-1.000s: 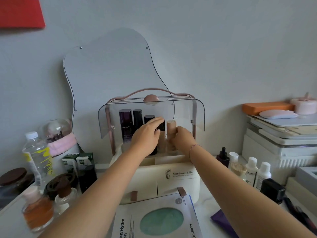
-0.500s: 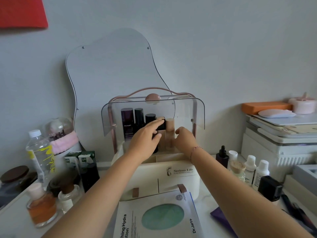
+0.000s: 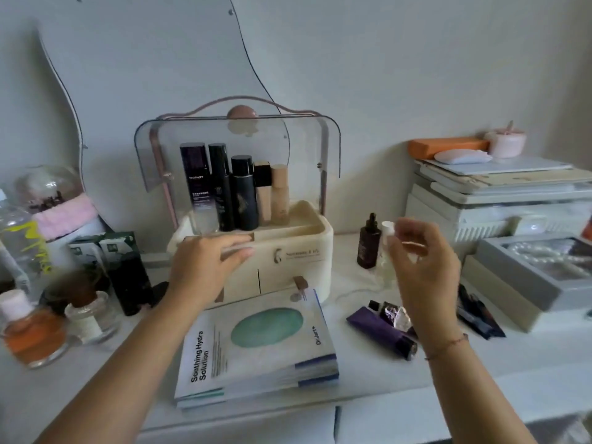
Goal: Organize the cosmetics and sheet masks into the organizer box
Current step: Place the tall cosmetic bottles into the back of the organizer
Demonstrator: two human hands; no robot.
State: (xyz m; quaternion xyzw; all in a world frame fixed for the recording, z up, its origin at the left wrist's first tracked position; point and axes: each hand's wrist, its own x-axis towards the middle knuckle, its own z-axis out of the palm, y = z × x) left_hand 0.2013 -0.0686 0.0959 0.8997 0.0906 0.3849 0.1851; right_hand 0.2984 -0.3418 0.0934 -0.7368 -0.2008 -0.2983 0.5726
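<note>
Five bottles [image 3: 234,190] are stood in the organizer box [image 3: 288,251] (upper tray). Sheet masks [image 3: 256,344], a dropper bottle [image 3: 368,243] and a tube [image 3: 379,330] are left on the surface [image 3: 371,382]. The left hand [image 3: 205,264] is held straight-fingered at the box front. The right hand [image 3: 423,261] is curled by a clear bottle [image 3: 387,251], grip not discernible.

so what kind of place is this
Probably a dressing table in a home: a wavy-edged mirror on the wall behind a cosmetics organizer box, with a stack of sheet masks in front.
</note>
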